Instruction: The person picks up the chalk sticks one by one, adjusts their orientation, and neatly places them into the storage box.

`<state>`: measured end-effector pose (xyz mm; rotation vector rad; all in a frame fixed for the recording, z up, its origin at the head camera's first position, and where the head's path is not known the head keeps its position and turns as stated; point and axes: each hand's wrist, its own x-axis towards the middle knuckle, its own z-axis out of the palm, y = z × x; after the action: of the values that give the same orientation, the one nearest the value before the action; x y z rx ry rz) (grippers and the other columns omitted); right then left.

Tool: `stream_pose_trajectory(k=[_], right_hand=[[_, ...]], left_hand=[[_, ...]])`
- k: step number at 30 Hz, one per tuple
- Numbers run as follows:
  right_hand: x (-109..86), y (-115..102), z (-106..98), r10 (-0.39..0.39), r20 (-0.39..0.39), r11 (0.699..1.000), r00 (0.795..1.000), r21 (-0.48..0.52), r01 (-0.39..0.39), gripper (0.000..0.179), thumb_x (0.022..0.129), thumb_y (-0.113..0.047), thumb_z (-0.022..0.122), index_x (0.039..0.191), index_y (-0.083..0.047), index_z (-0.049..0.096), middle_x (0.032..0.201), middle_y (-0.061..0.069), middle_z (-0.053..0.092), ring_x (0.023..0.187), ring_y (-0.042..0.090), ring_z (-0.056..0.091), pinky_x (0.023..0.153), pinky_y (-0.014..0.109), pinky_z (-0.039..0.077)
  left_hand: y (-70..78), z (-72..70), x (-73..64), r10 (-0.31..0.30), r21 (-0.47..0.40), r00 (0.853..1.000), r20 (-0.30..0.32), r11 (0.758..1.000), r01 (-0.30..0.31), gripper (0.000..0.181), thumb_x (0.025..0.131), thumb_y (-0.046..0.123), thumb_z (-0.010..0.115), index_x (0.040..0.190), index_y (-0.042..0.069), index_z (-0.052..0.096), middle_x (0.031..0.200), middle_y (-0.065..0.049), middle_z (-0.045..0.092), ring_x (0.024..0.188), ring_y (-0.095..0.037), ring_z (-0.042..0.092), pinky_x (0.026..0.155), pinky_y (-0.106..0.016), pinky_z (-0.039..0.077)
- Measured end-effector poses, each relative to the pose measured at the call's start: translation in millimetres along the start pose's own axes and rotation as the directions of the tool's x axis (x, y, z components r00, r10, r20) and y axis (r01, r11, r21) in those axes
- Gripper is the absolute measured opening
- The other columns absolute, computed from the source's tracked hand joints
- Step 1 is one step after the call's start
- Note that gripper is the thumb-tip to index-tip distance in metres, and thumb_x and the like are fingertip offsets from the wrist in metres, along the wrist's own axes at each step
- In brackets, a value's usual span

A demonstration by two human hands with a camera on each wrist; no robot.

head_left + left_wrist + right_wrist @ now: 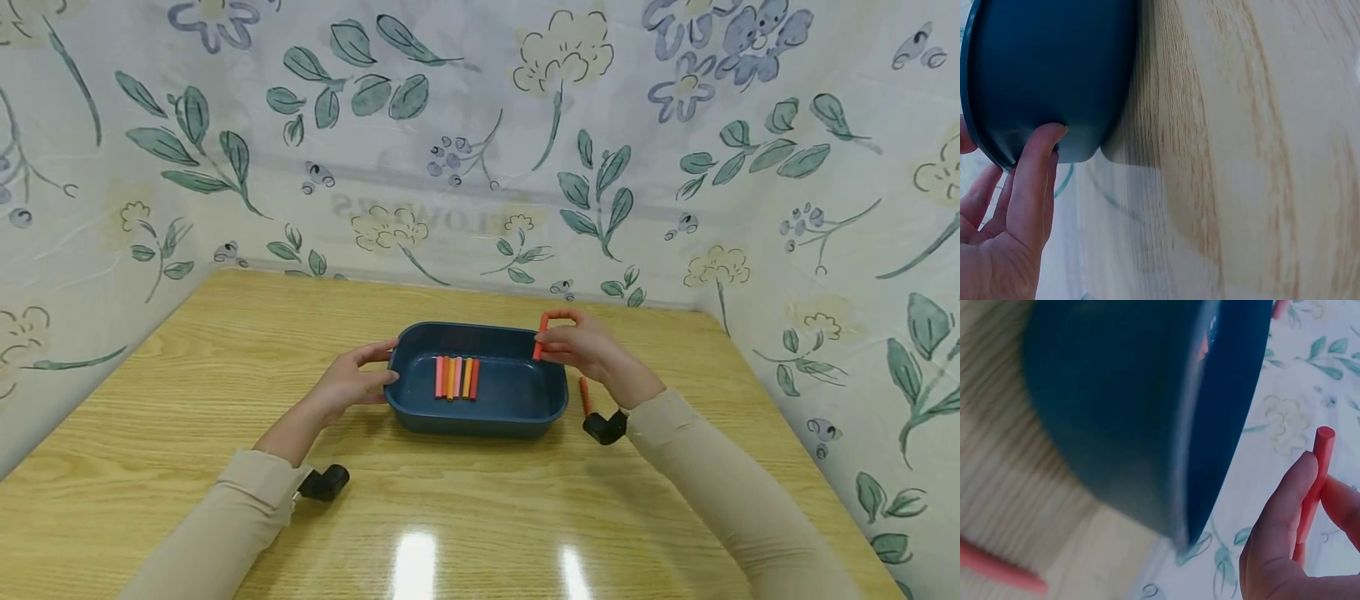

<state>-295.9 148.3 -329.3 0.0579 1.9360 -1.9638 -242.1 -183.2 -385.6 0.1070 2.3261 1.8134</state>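
A dark blue, rounded rectangular dish (517,412) stands on the table. My left hand (348,385) grips its left end, with a fingertip at the rim and other fingers against the outer wall (1041,69). Inside, left of the middle, several coloured sticks (457,379) lie side by side: pink, red, orange and a dark one. Above the dish's back right rim, my right hand (588,346) pinches a red chalk-like stick (541,337) between thumb and fingers. That red stick (1316,487) is held with its flat end showing in the right wrist view.
Another red-orange stick (585,395) lies on the wooden table (300,325) just right of the dish, partly hidden by the black right wrist camera (604,427). A flower-printed cloth (480,125) hangs behind the table and along both sides.
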Motion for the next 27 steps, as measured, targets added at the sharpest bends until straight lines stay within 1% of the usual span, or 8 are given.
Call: stream_pose_trajectory(k=[3,6,10,14,19,23,25,27], right_hand=[[5.7,-5.3,10.7,0.019,0.008,0.999,1.000,-0.029,-0.019,0.056,0.088,0.004,0.058,0.137,-0.003,0.033,0.120,0.030,0.051,0.069,0.018,0.066,0.085,0.039,0.051],[11.7,-10.3,20.3,0.039,0.025,0.997,0.999,-0.071,-0.037,0.056,0.088,0.004,0.057,0.138,-0.002,0.033,0.123,0.029,0.049,0.070,0.018,0.065,0.090,0.042,0.047],[21.2,-15.2,32.6,0.084,0.063,0.989,0.994,-0.130,-0.075,0.057,0.089,0.003,0.058,0.140,0.002,0.032,0.119,0.024,0.052,0.076,0.019,0.064,0.092,0.041,0.047],[32.5,-15.6,43.5,0.153,0.111,0.971,0.982,-0.200,-0.129,0.051,0.088,0.002,0.059,0.135,0.006,0.038,0.110,0.019,0.054,0.081,0.021,0.062,0.088,0.038,0.050],[46.5,-10.4,53.5,0.255,0.161,0.928,0.953,-0.316,-0.195,0.026,0.089,0.003,0.058,0.114,0.011,0.054,0.096,0.015,0.058,0.080,0.021,0.061,0.085,0.037,0.052],[55.3,-3.8,60.0,0.329,0.131,0.879,0.935,-0.405,-0.252,0.008,0.086,0.006,0.061,0.094,0.009,0.061,0.087,0.015,0.060,0.074,0.021,0.062,0.075,0.033,0.056],[58.5,-0.3,63.2,0.362,0.104,0.852,0.926,-0.439,-0.284,0.007,0.084,0.006,0.062,0.091,0.008,0.062,0.085,0.015,0.061,0.070,0.021,0.063,0.071,0.032,0.056],[62.0,3.8,65.6,0.386,0.080,0.836,0.919,-0.453,-0.312,0.012,0.083,0.006,0.064,0.094,0.009,0.061,0.085,0.016,0.062,0.068,0.021,0.064,0.068,0.031,0.057]], left_hand=[[-0.1,-0.2,0.1,-0.002,-0.002,1.000,-0.001,1.000,0.002,0.059,0.091,0.003,0.055,0.145,0.003,0.030,0.138,-0.027,0.031,0.099,-0.037,0.060,0.077,-0.041,0.054],[-0.1,-0.3,0.2,-0.004,-0.004,1.000,0.000,1.000,0.004,0.059,0.091,0.004,0.056,0.145,0.004,0.031,0.138,-0.027,0.031,0.100,-0.037,0.060,0.077,-0.041,0.054],[-0.1,-0.5,-0.1,-0.004,-0.005,1.000,0.001,1.000,0.004,0.059,0.091,0.004,0.056,0.145,0.004,0.031,0.138,-0.027,0.032,0.101,-0.037,0.059,0.077,-0.041,0.054],[-0.2,-1.1,-0.4,-0.004,-0.009,1.000,0.001,1.000,0.004,0.059,0.091,0.004,0.056,0.145,0.004,0.031,0.138,-0.027,0.031,0.100,-0.037,0.060,0.077,-0.041,0.054],[-0.2,-1.1,-0.3,-0.007,-0.008,1.000,-0.001,1.000,0.007,0.059,0.091,0.004,0.056,0.145,0.004,0.031,0.138,-0.027,0.031,0.097,-0.033,0.062,0.078,-0.041,0.054],[0.0,-1.0,-0.2,-0.012,-0.005,1.000,-0.005,1.000,0.012,0.059,0.091,0.004,0.056,0.145,0.004,0.031,0.137,-0.027,0.032,0.095,-0.031,0.062,0.078,-0.041,0.054],[0.0,-1.1,-0.3,-0.012,-0.002,1.000,-0.006,1.000,0.012,0.059,0.091,0.004,0.056,0.145,0.004,0.032,0.137,-0.027,0.032,0.095,-0.031,0.062,0.077,-0.041,0.054],[-0.3,-1.3,-0.4,-0.011,-0.004,1.000,-0.005,1.000,0.011,0.059,0.091,0.004,0.056,0.145,0.004,0.032,0.138,-0.027,0.031,0.095,-0.031,0.062,0.077,-0.040,0.054]])
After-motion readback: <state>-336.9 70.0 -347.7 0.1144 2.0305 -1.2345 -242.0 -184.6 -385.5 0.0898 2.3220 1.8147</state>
